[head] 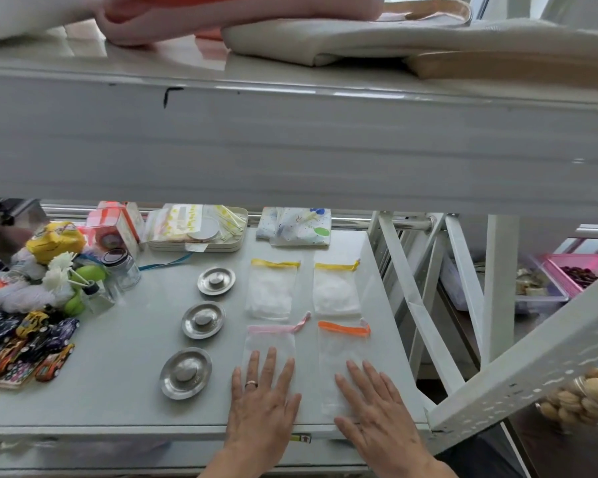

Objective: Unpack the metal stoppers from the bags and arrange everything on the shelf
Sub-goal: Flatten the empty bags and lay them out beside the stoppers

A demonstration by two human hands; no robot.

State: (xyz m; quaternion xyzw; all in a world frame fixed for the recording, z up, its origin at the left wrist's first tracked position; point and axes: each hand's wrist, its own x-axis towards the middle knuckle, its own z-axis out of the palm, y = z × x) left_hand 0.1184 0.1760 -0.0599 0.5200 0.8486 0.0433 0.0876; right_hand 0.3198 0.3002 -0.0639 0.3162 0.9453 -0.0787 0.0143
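Observation:
Three round metal stoppers lie in a column on the grey shelf [125, 367]: far [216, 280], middle [203, 320], near [185, 372]. To their right lie sheer drawstring bags in two rows: two with yellow ribbons [272, 291] [336, 292], one with a pink ribbon [269, 343], one with an orange ribbon [342, 353]. My left hand [263, 405] lies flat with fingers spread on the pink-ribbon bag. Likewise flat, my right hand [377, 412] presses on the orange-ribbon bag. Neither hand holds anything.
Toy cars [32, 353], plush toys and a small glass jar [121, 269] crowd the shelf's left side. A tray of packets [197, 229] and a patterned pouch [296, 225] sit at the back. An upper shelf [290, 143] hangs overhead. A slanted metal brace [518, 370] runs at right.

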